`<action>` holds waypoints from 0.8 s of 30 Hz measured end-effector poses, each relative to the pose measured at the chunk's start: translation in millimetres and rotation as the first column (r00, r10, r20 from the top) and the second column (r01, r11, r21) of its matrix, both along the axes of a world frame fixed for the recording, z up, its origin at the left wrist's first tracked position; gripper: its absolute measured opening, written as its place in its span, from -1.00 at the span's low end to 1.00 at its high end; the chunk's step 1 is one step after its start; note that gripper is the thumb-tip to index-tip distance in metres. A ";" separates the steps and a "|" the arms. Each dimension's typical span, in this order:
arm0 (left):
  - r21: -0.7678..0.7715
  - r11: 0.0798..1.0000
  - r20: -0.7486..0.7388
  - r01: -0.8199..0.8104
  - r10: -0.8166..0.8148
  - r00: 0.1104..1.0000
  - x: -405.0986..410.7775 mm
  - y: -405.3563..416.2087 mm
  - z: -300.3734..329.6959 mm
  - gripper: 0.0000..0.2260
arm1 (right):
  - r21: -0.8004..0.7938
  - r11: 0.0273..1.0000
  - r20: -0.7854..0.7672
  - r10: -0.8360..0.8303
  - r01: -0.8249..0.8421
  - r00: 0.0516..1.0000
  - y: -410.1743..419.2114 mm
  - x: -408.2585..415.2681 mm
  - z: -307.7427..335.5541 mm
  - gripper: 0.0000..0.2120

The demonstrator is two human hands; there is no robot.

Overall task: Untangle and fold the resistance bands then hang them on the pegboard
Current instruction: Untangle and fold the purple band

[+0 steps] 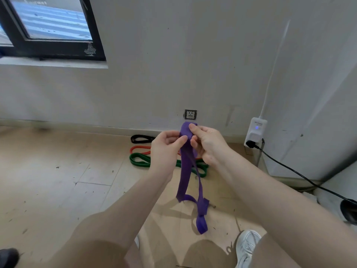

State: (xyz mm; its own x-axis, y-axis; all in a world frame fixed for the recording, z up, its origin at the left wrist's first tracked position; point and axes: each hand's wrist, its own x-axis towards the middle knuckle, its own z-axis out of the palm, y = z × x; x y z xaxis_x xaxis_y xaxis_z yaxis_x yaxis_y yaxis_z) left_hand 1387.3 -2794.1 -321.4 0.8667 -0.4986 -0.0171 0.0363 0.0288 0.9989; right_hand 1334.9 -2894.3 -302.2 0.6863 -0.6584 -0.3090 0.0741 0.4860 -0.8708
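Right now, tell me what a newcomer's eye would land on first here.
The purple band stands out at centre: the left hand and right hand pinch its top, and it hangs down twisted, with a knot near its lower end. Behind it on the floor by the wall lie a black band, a red band and a green band.

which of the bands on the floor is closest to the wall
The black band, lying right by the baseboard; the red band and green band lie further out.
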 end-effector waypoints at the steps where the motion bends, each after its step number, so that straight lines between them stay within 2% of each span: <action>1: 0.011 1.000 -0.006 -0.012 0.012 1.000 0.6 -1.5 1.5 -0.86 | -0.087 0.996 -0.049 0.026 -0.030 0.998 -1.3 0.3 -0.6 -0.88; 3: 0.020 1.000 0.004 -0.001 0.001 1.000 3.0 -3.6 6.9 -0.88 | -0.325 0.942 -0.145 0.041 -0.087 0.989 -6.2 -0.3 -4.3 -0.81; 5: -0.027 1.000 0.016 0.015 -0.014 1.000 5.8 -4.1 18.1 -0.89 | -0.476 0.867 -0.170 0.074 -0.147 0.983 -7.6 -7.4 -6.9 -0.73; 8: -0.145 0.989 0.026 0.010 -0.007 1.000 14.2 -6.7 38.5 -0.86 | -0.556 0.775 -0.153 0.258 -0.299 0.954 -5.0 -22.4 -18.1 -0.83; 10: -0.193 0.981 0.007 0.005 -0.004 1.000 19.9 -8.8 50.6 -0.85 | -0.591 0.713 -0.171 0.347 -0.378 0.922 -2.2 -29.3 -25.1 -0.77; 13: -0.225 0.974 -0.006 0.019 -0.021 1.000 24.4 -10.8 65.7 -0.85 | -0.684 0.649 -0.209 0.264 -0.334 0.942 -1.4 -28.2 -24.0 -0.76; 15: -0.264 0.964 -0.020 0.030 -0.036 0.999 24.7 -12.2 76.1 -0.86 | -0.699 0.658 -0.192 0.205 -0.280 0.960 -3.1 -25.4 -14.8 -0.81; 19: -0.320 0.947 -0.059 0.034 -0.055 0.997 30.0 -16.6 88.8 -0.91 | -0.662 0.697 -0.142 0.244 -0.275 0.959 -0.3 -19.3 6.1 -0.85; 24: -0.068 0.990 -0.145 0.126 -0.135 0.980 26.3 -8.7 57.6 -0.78 | -0.543 0.828 -0.020 0.153 -0.139 0.988 1.9 -9.4 28.1 -0.91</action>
State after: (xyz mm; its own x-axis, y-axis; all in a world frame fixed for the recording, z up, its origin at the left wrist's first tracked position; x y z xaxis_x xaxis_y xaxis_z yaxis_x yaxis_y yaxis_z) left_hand 1413.6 -2802.8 -263.7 0.7839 -0.6113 -0.1089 0.1918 0.0716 0.9788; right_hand 1325.5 -2892.4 -274.1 0.7903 -0.6068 0.0847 0.0637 -0.0560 -0.9964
